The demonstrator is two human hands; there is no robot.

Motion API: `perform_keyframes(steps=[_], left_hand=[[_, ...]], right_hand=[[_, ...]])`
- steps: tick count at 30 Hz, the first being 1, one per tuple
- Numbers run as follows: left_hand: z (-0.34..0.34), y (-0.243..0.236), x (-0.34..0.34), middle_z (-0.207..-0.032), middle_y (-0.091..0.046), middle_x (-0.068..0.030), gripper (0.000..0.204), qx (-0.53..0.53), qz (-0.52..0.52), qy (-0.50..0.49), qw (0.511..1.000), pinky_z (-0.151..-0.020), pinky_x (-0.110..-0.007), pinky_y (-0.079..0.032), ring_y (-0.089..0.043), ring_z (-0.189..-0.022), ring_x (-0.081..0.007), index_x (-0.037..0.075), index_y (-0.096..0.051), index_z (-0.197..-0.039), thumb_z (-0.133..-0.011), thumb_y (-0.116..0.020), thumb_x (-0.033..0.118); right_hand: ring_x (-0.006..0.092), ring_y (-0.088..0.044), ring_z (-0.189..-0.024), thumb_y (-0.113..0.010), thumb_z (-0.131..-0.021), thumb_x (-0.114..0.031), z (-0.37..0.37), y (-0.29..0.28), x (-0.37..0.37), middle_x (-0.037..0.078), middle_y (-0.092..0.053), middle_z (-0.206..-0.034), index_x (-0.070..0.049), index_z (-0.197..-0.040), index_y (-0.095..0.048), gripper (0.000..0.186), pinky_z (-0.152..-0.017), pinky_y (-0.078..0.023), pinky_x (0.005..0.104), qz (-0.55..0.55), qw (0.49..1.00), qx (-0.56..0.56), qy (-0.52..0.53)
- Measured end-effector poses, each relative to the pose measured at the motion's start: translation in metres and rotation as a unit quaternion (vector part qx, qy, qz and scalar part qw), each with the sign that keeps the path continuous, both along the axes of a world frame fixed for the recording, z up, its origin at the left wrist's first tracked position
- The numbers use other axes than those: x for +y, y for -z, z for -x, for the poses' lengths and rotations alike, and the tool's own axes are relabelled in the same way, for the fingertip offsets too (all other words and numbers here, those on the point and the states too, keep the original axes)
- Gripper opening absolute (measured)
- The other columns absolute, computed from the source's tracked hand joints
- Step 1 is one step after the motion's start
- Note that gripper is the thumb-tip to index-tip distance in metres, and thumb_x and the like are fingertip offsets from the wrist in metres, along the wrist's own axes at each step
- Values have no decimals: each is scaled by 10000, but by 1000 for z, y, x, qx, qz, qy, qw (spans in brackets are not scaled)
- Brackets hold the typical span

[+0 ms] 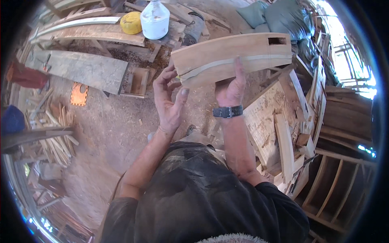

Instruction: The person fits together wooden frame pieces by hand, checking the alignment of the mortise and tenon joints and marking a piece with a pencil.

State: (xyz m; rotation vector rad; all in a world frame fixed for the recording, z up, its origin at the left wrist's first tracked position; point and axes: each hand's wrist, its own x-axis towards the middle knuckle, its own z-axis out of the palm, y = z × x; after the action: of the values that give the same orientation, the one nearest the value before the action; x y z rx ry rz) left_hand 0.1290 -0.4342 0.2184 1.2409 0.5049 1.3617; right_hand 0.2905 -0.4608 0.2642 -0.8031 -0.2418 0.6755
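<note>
At left, 1 orange piece with a hole (74,98) sits on the floor (101,133), left of an open wooden box (137,83). The left hand (168,95) is at the left end of 1 raised wooden board (227,46); whether its grip is clamped, I cannot tell. The right hand (232,90), behind 1 dark wristband (227,111), has its grip clamped on the board's near edge.

Holds both forearms (150,156) out in front, bent at the elbows (129,185). Curls the left hand (167,101) loosely, with the left thumb (183,95) apart from the bent fingers (163,77); grips with the right hand (230,92), right thumb (238,71) extended straight.
</note>
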Motion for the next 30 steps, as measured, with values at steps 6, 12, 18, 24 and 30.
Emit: perform_keyframes(steps=[6,12,18,24,30], left_hand=[[-11,5,10,-1559,-389,-158,783,22,90,70,993,-1115,-456,-432,-437,-1397,-277,8,-343,-1534,-938,-750,310],[-17,8,13,-1576,-366,-207,795,0,119,141,983,-1176,-474,-367,-356,-1482,-307,-23,-297,-1543,-943,-730,267],[-12,2,14,-1577,-356,-231,787,3,141,169,975,-1220,-475,-293,-349,-1486,-322,-33,-277,-1539,-947,-702,265],[-14,3,15,-1559,-381,-231,842,34,181,162,970,-1192,-451,-339,-413,-1436,-320,-11,-220,-1557,-941,-717,277],[-18,-11,17,-1512,-429,-201,913,88,181,171,965,-1162,-420,-390,-456,-1391,-288,12,-199,-1571,-911,-780,258]], right_hand=[[279,-530,-1316,-777,-905,-351,-7,9,-19,93,-561,-1413,-96,-1471,-458,698,-1128,-417,474,13,999,30,11],[276,-543,-1299,-786,-896,-372,-8,10,-27,87,-571,-1393,-97,-1464,-462,710,-1116,-428,470,16,999,27,35],[274,-542,-1302,-803,-886,-343,-7,12,-30,89,-570,-1391,-90,-1467,-459,721,-1116,-427,468,24,999,13,43],[265,-539,-1303,-798,-893,-327,-1,13,-30,93,-567,-1395,-84,-1471,-456,715,-1120,-420,461,24,999,-6,44],[252,-543,-1293,-802,-893,-318,-1,17,-30,81,-568,-1391,-86,-1464,-462,704,-1108,-428,453,32,999,0,41]])
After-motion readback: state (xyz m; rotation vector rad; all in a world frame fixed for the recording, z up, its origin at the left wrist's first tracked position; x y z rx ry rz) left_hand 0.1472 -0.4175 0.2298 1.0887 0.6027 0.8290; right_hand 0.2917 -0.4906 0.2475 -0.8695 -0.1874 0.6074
